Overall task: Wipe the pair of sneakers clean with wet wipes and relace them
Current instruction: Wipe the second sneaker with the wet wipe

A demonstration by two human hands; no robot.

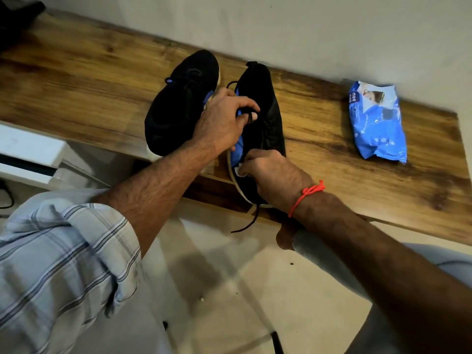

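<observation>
Meanwhile, two black fabric sneakers with blue lining are sitting side by side on a long brown wood-grain tabletop (332,139), toes pointing far toward the pale wall. The left black sneaker (176,108) is lying flat and untouched by either palm, just beside its mate. The right black sneaker (265,116) is overhanging the near edge of the tabletop at its heel. The left hand (224,118) is reaching over it, fingers curled and pinching a thin black shoelace (246,111) above the blue tongue. The right hand (270,172), wearing an orange thread bracelet (306,195) at the wrist, is gripping the heel end of that same sneaker with curled fingers; a loose end of the shoelace is dangling below the table edge. A crinkled blue plastic pack of wet wipes (378,123) is lying well apart to the right on the tabletop. A rolled-up pale checked sleeve (63,251) is covering the left arm near the camera.
</observation>
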